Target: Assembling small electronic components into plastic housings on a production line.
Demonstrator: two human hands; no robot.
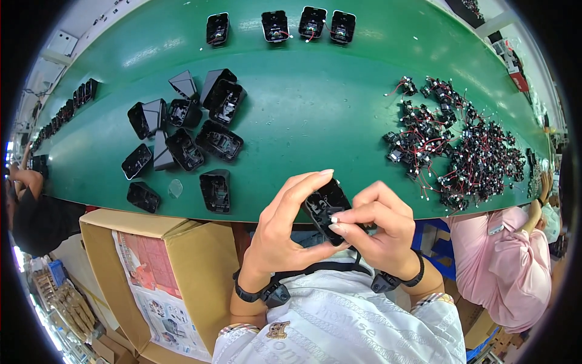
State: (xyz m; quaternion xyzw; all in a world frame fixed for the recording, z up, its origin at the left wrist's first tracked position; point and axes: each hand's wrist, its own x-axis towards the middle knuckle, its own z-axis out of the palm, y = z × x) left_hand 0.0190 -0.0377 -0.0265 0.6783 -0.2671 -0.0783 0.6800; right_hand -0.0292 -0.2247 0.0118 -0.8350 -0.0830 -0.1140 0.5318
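A black plastic housing (321,197) is tilted up in front of me, with its hollow inside facing up. My left hand (277,227) is closed around it, thumb at the lower edge and fingers along the far left side. My right hand (383,227) pinches at the housing's opening with thumb and index finger. Between those fingertips shows a small dark part with a white bit (335,219); its exact kind is too small to tell. Left of my hands, several more black housings (216,191) lie loosely on the green table (315,109).
To the right spreads a heap of small black parts with red wires (479,158). Several housings with wires (312,23) stand at the far edge. An open cardboard box (206,261) is below the table's near edge. People sit at both sides, one in pink clothing (503,267).
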